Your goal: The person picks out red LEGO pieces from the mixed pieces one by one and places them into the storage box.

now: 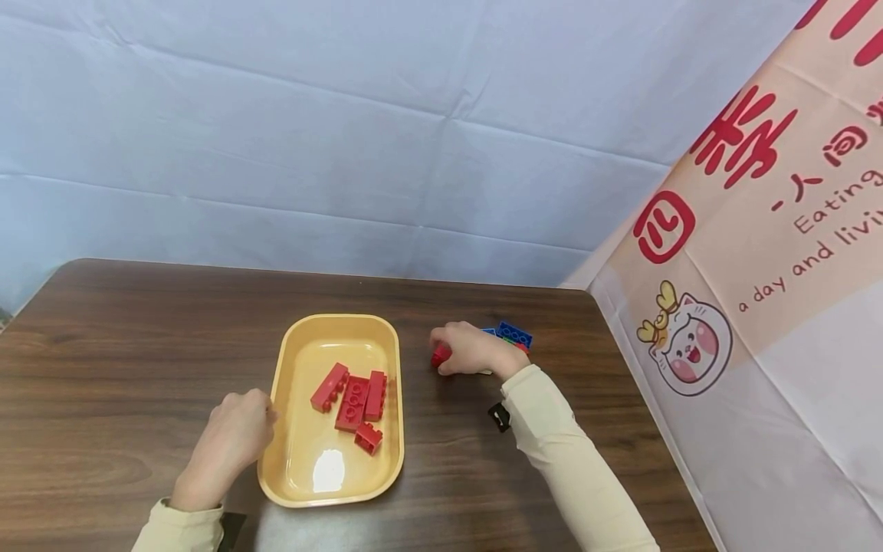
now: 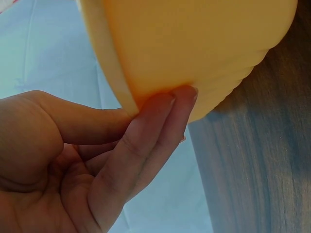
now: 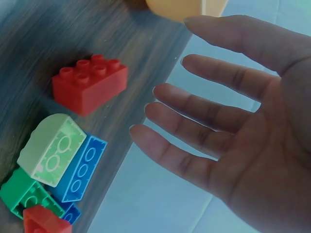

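Observation:
My left hand pinches the left rim of a yellow tray; in the left wrist view its fingers press the outer wall, thumb at the rim. To the tray's right, my right hand is over a red building brick. The right wrist view shows that hand's fingers spread, with the red brick standing studs up on the table beyond the fingertips. Inside the tray lie several red bricks.
Beside the right hand is a small pile: a pale green brick, a blue brick, a green brick and another red piece. The brown wooden table ends at a pale cloth backdrop. A printed banner hangs at the right.

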A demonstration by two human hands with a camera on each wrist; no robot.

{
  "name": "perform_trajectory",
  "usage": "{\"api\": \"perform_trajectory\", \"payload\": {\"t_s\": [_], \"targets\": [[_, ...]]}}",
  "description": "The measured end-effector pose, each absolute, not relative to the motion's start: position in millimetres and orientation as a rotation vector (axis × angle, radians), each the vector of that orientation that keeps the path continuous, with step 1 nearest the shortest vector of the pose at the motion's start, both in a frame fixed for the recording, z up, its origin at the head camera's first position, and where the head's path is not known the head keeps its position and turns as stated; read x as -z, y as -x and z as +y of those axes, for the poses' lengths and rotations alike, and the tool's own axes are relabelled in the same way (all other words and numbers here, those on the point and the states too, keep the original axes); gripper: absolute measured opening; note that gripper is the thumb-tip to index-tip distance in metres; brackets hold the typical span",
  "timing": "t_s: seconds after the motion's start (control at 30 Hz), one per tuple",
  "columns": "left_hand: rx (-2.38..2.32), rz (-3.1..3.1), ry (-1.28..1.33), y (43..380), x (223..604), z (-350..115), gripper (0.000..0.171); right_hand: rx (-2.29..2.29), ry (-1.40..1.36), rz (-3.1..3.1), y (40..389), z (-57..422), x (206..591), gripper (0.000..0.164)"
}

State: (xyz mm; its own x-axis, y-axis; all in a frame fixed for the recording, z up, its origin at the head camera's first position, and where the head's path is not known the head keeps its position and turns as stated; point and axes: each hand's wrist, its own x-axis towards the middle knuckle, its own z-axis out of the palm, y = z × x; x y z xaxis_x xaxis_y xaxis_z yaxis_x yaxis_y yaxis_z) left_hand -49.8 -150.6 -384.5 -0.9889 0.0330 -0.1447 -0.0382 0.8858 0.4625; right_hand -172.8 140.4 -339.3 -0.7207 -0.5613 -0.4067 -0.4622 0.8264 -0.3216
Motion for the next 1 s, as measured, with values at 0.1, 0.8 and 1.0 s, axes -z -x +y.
{"api": "perform_trajectory", "payload": {"t_s": [0.1,0.8,1.0], "targets": [[-0.712,2.911,-0.005,50,384,-151,0.013,0.281,0.740,2.510,176,143,342,0.034],[-0.729,2.905,0.008,50,385,-151,0.011,0.316,0.651,2.542,185,147,366,0.044],[-0.727,2.917,0.007,49,385,-151,0.011,0.306,0.649,2.535,187,149,373,0.047]]}}
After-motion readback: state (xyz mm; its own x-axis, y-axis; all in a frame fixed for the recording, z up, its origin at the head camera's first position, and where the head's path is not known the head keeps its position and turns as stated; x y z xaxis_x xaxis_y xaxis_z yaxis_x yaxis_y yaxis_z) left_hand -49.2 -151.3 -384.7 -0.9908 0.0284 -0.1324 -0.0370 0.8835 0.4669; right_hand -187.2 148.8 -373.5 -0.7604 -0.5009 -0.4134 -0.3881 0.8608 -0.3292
